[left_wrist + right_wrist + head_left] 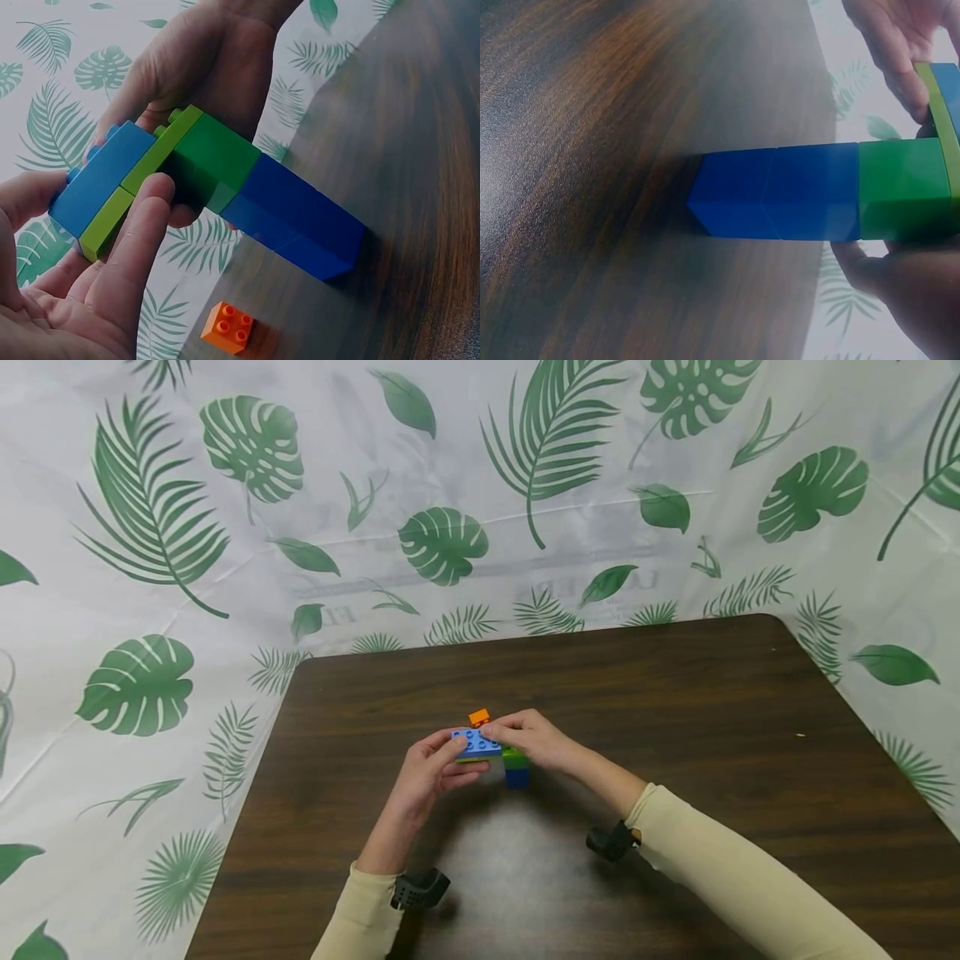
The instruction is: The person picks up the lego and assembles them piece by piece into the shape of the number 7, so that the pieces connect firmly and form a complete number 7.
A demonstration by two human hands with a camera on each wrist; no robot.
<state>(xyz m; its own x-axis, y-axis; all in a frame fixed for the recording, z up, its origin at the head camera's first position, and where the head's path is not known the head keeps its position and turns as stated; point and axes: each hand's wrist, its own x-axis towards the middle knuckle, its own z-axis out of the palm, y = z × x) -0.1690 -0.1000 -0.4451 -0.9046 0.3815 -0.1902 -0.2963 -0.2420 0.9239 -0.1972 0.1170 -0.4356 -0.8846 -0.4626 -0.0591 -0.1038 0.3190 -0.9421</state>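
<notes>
A toy building brick tower stands on the table: two dark blue bricks (772,191) at the bottom, a green brick (217,157) above them, then thin lime-green pieces (161,154). On top, a light blue brick (480,743) with round studs reaches out sideways past the tower. My left hand (427,772) pinches this overhanging end, thumb at the light blue brick and fingers along and under the lime layer. From the other side my right hand (536,739) holds the upper tower, its fingers around the green brick and its thumb at the light blue brick; part of that grip is hidden.
An orange brick (479,717) with studs lies on the dark wood table (675,710) just behind the tower. A white sheet (337,468) with green leaf prints hangs behind the table. Each wrist wears a black band device (420,890).
</notes>
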